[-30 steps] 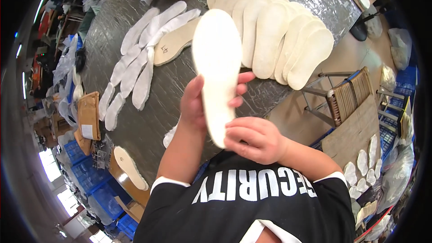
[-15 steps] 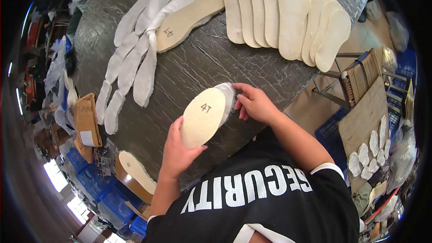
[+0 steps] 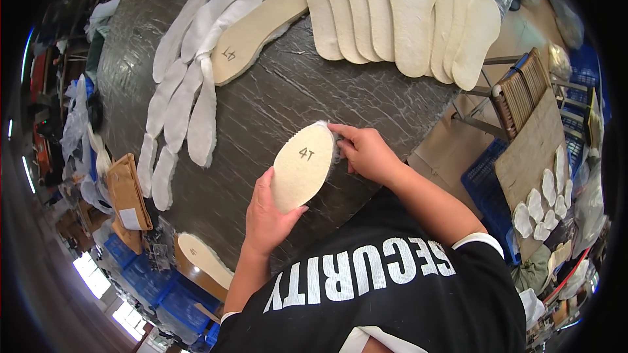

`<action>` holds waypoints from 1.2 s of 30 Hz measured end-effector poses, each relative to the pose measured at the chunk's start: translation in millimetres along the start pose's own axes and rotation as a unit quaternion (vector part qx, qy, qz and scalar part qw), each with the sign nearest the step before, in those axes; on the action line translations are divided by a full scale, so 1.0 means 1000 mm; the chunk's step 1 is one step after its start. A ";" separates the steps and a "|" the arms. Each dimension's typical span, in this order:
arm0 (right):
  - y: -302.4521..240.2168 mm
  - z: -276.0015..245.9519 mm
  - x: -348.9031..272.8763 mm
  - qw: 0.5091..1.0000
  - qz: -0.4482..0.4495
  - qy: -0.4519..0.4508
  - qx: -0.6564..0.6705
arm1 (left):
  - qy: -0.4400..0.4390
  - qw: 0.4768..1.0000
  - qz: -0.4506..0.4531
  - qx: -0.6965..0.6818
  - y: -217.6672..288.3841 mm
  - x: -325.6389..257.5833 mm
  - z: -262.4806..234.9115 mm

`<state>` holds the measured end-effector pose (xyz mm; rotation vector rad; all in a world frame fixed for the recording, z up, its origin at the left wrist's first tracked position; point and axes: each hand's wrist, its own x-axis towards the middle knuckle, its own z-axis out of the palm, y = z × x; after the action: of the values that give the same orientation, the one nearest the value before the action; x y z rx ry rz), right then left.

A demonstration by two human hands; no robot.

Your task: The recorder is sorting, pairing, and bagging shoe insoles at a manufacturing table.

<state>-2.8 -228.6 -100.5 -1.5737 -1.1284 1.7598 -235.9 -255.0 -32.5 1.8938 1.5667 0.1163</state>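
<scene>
My left hand (image 3: 271,219) is closed round the near end of a cream insole (image 3: 302,170), thumb on top at the lower right. Handwritten dark marks show on the insole's upper face. Beneath it lies a white fluffy lining (image 3: 321,123), showing only as a narrow rim at the far tip and right edge. My right hand (image 3: 366,152) is at that far tip, its index finger stretched along the lining's edge and the other fingers curled under; its thumb is mostly hidden. Both pieces are held above the dark table (image 3: 261,111).
Overlapping cream insoles (image 3: 412,19) fan out at the far right of the table. White fluffy pieces (image 3: 173,108) lie at the left, beside a larger marked insole (image 3: 258,33). Another insole (image 3: 204,258) rests at the lower left. A board with small white pieces (image 3: 533,157) stands at the right.
The white lining stuck out well past the insole's far tip; now only a thin rim of it shows. My right index finger has moved in to that tip. The whole view has shifted slightly.
</scene>
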 end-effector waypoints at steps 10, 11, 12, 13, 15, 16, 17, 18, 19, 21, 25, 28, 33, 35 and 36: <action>0.005 0.000 0.003 0.999 0.013 -0.017 0.030 | -0.022 1.000 -0.002 0.002 -0.005 0.005 -0.001; 0.004 0.000 0.003 0.999 0.010 -0.018 0.029 | -0.022 1.000 -0.003 -0.001 -0.005 0.006 -0.002; 0.003 -0.001 0.003 0.999 0.010 -0.017 0.030 | -0.023 1.000 -0.003 -0.003 -0.005 0.006 -0.002; 0.002 -0.001 0.002 0.999 0.009 -0.014 0.028 | -0.024 1.000 -0.003 -0.002 -0.005 0.006 -0.002; 0.001 -0.001 0.002 1.000 0.007 -0.012 0.027 | -0.027 1.000 0.000 0.002 -0.004 0.007 -0.003; 0.000 -0.002 0.003 1.000 0.010 -0.013 0.024 | -0.028 1.000 0.000 0.002 -0.004 0.007 -0.003; 0.000 -0.002 0.002 1.000 0.012 -0.015 0.020 | -0.029 1.000 -0.001 0.006 -0.003 0.007 -0.003; 0.001 -0.002 0.002 1.000 0.013 -0.014 0.021 | -0.031 0.999 -0.002 0.009 -0.003 0.008 -0.003; 0.002 -0.001 0.002 0.999 0.012 -0.018 0.025 | -0.031 0.999 -0.002 0.009 -0.003 0.008 -0.002; 0.002 -0.001 0.002 0.999 0.011 -0.021 0.030 | -0.033 0.999 -0.004 0.012 -0.004 0.008 -0.002; 0.002 -0.001 0.002 0.999 0.014 -0.024 0.029 | -0.041 0.999 -0.007 0.015 -0.002 0.009 -0.002; 0.001 -0.002 0.002 0.999 0.015 -0.025 0.027 | -0.046 0.998 -0.002 0.036 -0.002 0.010 -0.001; 0.003 -0.001 0.002 0.999 0.011 -0.025 0.027 | -0.054 0.997 -0.003 0.052 -0.002 0.012 0.001; 0.002 -0.002 0.002 0.999 0.012 -0.026 0.025 | -0.055 0.997 -0.004 0.056 -0.002 0.013 0.002; 0.003 -0.002 0.003 0.999 0.012 -0.026 0.025 | -0.056 0.997 -0.006 0.059 -0.001 0.013 0.002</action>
<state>-1.1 -227.5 -104.2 -1.5261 -1.0846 1.8407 -232.6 -244.2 -39.4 1.9469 1.5383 -0.0883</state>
